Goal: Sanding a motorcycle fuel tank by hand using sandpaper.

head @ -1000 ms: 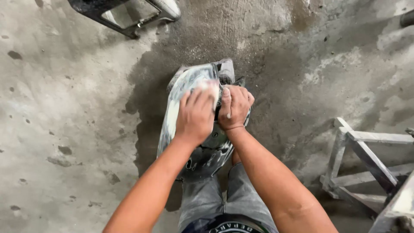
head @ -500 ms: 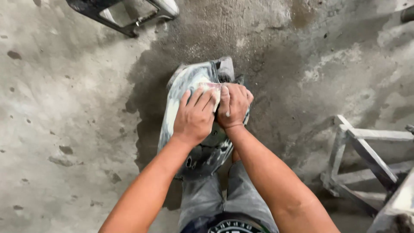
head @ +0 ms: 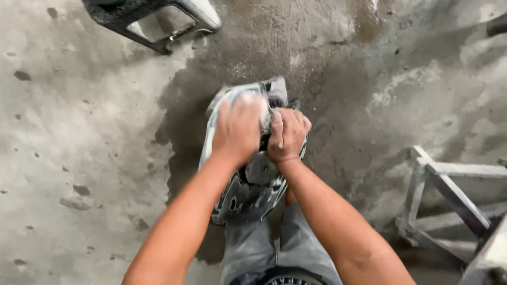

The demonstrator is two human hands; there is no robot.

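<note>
Stained grey concrete floor (head: 95,158) lies beneath. The curved, dusty grey-and-black moulded panel (head: 248,195) rests against my knee. My left hand (head: 238,129), now blurred and shifted up-panel, presses flat; my right hand (head: 287,136) stays clenched on its edge. Grey metal frame (head: 449,195) stands right.

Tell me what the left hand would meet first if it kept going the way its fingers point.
The left hand points up-frame along the curved painted panel. Past the panel's top edge, it would likely meet bare concrete floor; depth is unclear.
</note>
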